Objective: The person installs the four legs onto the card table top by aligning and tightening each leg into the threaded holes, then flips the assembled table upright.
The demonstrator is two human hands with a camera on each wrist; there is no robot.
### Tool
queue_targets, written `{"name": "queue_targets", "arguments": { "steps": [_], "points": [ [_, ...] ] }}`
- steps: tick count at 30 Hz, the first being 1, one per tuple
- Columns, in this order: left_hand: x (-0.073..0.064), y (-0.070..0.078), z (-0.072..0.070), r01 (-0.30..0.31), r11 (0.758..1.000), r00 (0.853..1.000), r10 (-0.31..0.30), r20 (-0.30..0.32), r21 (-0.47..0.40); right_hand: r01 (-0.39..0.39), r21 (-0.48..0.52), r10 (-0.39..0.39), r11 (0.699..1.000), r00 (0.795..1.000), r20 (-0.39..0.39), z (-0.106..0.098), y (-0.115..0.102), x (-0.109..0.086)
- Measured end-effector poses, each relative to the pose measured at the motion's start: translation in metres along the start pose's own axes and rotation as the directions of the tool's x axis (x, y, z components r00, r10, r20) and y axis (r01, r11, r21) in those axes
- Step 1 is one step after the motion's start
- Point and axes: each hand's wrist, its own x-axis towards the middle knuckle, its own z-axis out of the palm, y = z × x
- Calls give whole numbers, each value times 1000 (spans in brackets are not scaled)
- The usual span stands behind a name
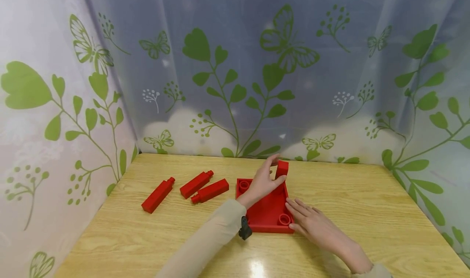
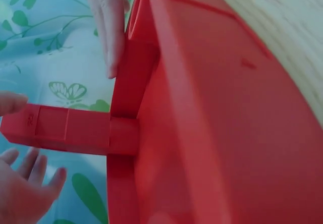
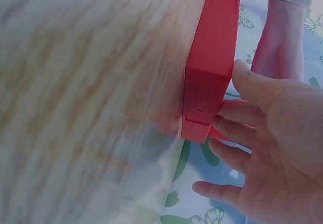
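Note:
A red square tray-like base [image 1: 266,208] with round sockets in its corners lies on the table. From its far right corner a red square-sided peg [image 1: 282,168] stands upright. My left hand [image 1: 261,184] reaches across the base to this peg. In the left wrist view the thumb is right at the peg's upper end, while the loosely spread fingers [image 2: 30,183] are apart from its other side. With fingers extended, my right hand [image 1: 317,225] rests against the base's right edge; in the right wrist view its thumb and fingertips meet the side wall [image 3: 209,77].
Left of the base lie three more red pegs: one peg [image 1: 158,195] farther left, and a pair, the upper peg [image 1: 196,184] and the lower peg [image 1: 211,191], close together. A patterned curtain [image 1: 235,107] borders the wooden table [image 1: 121,229] at the back and sides.

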Motion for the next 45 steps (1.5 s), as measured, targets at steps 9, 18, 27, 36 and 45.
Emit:
{"name": "queue_targets", "arguments": {
  "steps": [9,18,27,36,45],
  "points": [
    [1,7,7,0,1000,981,6,-196,31,-7,-9,7,1000,1000,-6,-1,-1,-1],
    [2,8,9,48,999,974,-41,-223,23,-2,-19,2,1000,1000,-8,1,0,-1],
    [2,5,9,22,1000,978,-17,-208,21,-12,-8,12,1000,1000,-4,-1,-1,-1],
    [0,2,7,-2,1000,988,1,-152,-9,-9,-6,9,1000,1000,7,-2,-1,-1],
    [0,1,4,-10,1000,996,10,-87,1,-5,-11,5,1000,1000,-3,-2,-1,-1]
  ]
}}
